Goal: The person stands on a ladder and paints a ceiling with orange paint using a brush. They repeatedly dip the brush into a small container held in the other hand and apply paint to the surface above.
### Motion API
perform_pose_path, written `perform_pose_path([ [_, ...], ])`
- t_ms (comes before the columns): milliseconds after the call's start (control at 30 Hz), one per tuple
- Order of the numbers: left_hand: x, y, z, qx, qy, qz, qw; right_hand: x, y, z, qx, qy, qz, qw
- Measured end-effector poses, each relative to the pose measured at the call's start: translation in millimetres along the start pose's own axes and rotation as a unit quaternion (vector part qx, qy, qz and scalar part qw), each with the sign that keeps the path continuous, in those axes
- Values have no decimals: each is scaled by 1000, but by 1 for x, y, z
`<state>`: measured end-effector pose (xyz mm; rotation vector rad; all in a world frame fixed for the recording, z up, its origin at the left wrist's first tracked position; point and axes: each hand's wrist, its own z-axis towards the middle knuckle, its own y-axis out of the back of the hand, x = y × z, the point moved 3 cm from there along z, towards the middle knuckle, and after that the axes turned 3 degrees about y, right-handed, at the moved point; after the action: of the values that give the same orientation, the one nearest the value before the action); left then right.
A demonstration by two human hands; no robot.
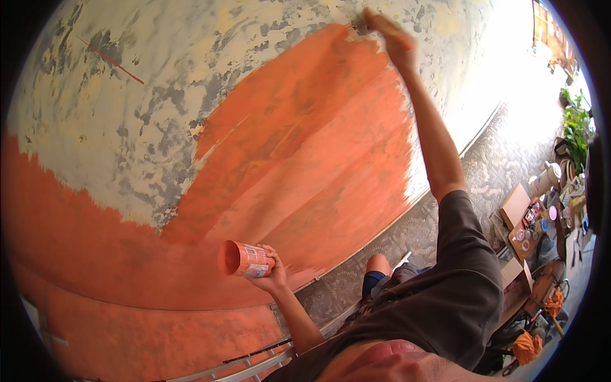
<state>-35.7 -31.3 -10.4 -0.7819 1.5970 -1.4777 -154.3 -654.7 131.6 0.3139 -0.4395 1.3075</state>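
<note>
Spreading orange paint up the wall (127, 127), the right hand (396, 39) grips a brush (358, 24) at the painted edge, the left hand (272, 275) clasps the paint can (245, 259); reloading seems next.

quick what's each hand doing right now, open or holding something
Left hand: closed around an orange paint cup.
Right hand: raised to the wall, closed on a brush at the edge of the orange paint.

Brush (360, 24) high on the wall (127, 114) in the right hand (391, 35), can (245, 259) lower left in the left hand (273, 274), boxes (519, 210) on the floor (484, 172) far right
</note>
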Motion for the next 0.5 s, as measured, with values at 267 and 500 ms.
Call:
perform_pose_path([
  [267,7,-4,7,-6,29,-23,999,170,-13,-68,262,72,381,884],
  [500,23,-3,22,-3,66,-29,997,-104,11,27,-64,-103,224,967],
])
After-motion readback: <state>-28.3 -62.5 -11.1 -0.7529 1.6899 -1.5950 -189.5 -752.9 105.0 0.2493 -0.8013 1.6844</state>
